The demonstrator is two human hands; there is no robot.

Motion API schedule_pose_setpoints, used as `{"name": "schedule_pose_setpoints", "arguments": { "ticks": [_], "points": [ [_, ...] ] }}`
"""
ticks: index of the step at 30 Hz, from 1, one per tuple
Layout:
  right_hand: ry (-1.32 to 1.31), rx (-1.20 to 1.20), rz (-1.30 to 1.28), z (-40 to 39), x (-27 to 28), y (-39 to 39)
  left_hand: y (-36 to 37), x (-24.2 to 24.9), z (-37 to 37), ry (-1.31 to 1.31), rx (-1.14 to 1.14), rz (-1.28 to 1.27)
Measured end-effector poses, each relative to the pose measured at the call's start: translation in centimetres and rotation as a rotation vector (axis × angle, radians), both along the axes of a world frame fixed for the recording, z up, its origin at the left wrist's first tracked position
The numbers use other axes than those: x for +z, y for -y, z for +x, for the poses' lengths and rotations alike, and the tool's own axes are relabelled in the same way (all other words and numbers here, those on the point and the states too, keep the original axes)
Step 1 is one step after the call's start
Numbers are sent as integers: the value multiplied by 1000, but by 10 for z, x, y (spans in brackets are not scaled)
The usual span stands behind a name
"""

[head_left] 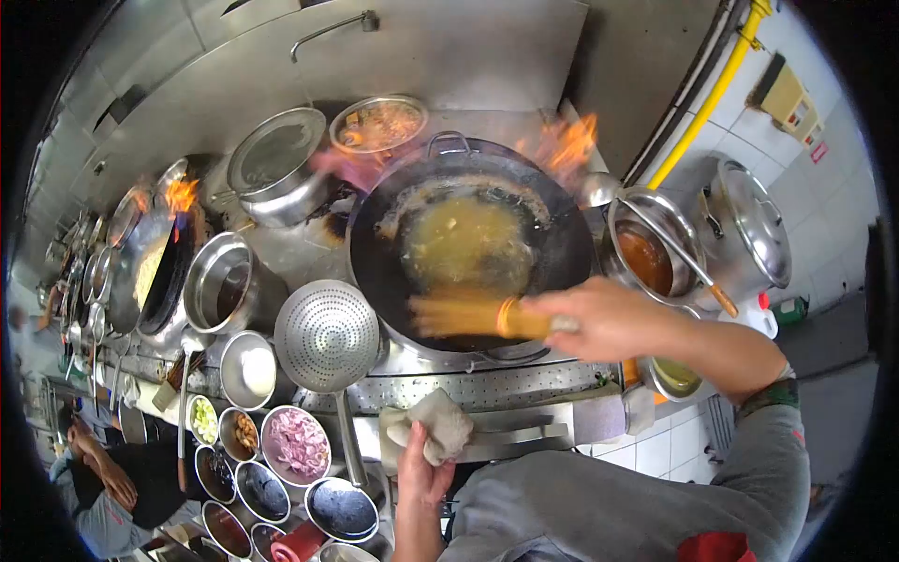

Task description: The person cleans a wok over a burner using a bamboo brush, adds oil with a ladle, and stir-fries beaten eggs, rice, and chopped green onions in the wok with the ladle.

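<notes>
My right hand [604,317] is closed around the bound end of a bamboo wok brush [459,314]. Its bristles reach over the near side of a large black wok [567,229]. Cloudy yellowish liquid [468,245] lies in the bottom of the wok, and flames [569,142] rise behind its rim. Below the wok, my left hand [426,480] grips a folded grey-white cloth [440,426] near the counter's front edge. A perforated skimmer [328,335] rests just left of the wok, its handle pointing down close to my left hand.
Right of the wok stands a pot of reddish-brown liquid [646,262] with a ladle [688,253] across it. To the left are a steel pot [272,286], several ingredient bowls including chopped onion [298,445], and another flaming wok [178,272]. A co-worker's hands [103,464] show at lower left.
</notes>
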State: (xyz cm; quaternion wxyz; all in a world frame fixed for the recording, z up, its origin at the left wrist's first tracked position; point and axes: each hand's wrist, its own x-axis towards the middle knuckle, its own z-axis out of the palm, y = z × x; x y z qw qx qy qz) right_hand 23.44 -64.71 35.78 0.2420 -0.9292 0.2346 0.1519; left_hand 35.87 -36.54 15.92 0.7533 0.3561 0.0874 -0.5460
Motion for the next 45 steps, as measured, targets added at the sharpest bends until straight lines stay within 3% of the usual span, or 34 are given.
{"name": "schedule_pose_setpoints", "arguments": {
  "ticks": [5,9,11,15,19,23,24,27,28,29,31,33,36,38,39,43,45],
  "points": [
    [-391,-74,-202,-4,-2,37,43,21,5,-41,-71,95],
    [-287,-176,-482,13,-43,88,77,29,1,1,-173,120],
    [-451,-119,-472,30,-30,73,94,30,-3,26,-234,74],
    [-412,-17,-476,18,0,75,124,33,-13,19,-297,92],
    [-253,-103,-640,40,-64,109,143,32,-17,1,-322,78],
    [-354,-3,-525,22,-5,101,134,58,-20,-79,-258,97],
    [-337,37,-628,18,-20,121,137,54,-23,-89,-245,108],
    [-141,-204,-655,46,-71,135,148,31,-29,-39,-302,65],
    [-75,-177,-637,58,-78,130,147,32,-27,-18,-324,32],
    [-182,-96,-599,61,-77,133,147,33,-25,0,-345,10],
    [-122,6,-558,52,-58,143,140,47,-29,-39,-252,87],
    [-158,-44,-549,38,-26,147,141,60,-32,-110,-149,96],
    [-57,-197,-586,38,-80,175,157,14,-27,-130,-263,75],
    [-59,-199,-463,44,-80,150,155,11,-24,-50,-294,38],
    [64,-167,-448,48,-106,157,151,11,-24,-12,-308,27],
    [260,-177,-420,14,-53,124,128,0,-31,5,-115,0],
    [428,-199,-407,-18,-31,125,109,25,-32,29,-73,12]
  ]
}}
